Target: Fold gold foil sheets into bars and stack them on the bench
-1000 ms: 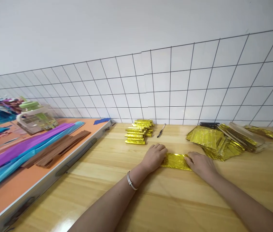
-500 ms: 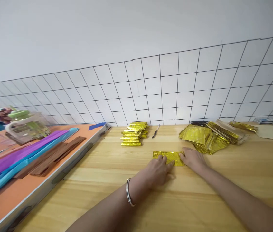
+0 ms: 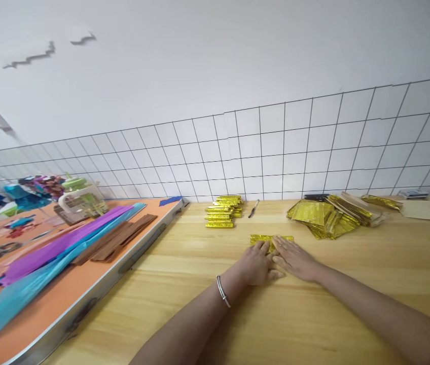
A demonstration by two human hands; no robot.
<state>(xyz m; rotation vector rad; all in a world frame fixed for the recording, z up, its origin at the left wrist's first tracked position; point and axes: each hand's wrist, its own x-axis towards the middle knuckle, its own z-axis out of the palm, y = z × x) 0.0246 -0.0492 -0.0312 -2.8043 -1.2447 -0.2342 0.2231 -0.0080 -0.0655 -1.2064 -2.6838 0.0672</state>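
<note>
A strip of shiny gold foil [image 3: 257,238] lies crosswise on the wooden table, narrow and apparently folded over, its near part hidden beneath my fingers. My left hand [image 3: 256,265] presses on it from the left, fingers stretched forward and thumb out to the right. From the right, my right hand [image 3: 295,259] lies flat on the same strip, fingers extended and touching or nearly touching the left hand. Beyond them sits a pile of narrow folded gold foil strips [image 3: 220,217], with a pen [image 3: 253,208] beside it. Flat gold foil pieces [image 3: 310,213] are heaped to the right.
At left, a raised orange board [image 3: 97,284] carries purple crepe paper [image 3: 63,243], blue and brown strips, scissors [image 3: 0,252] and a green-lidded bottle [image 3: 76,183]. A wire grid [image 3: 272,152] lines the wall. A beige sheet [image 3: 428,211] lies far right.
My right hand has moved left from the foil's right end to its middle, against my left hand. The foil looks narrower. The view has turned slightly left.
</note>
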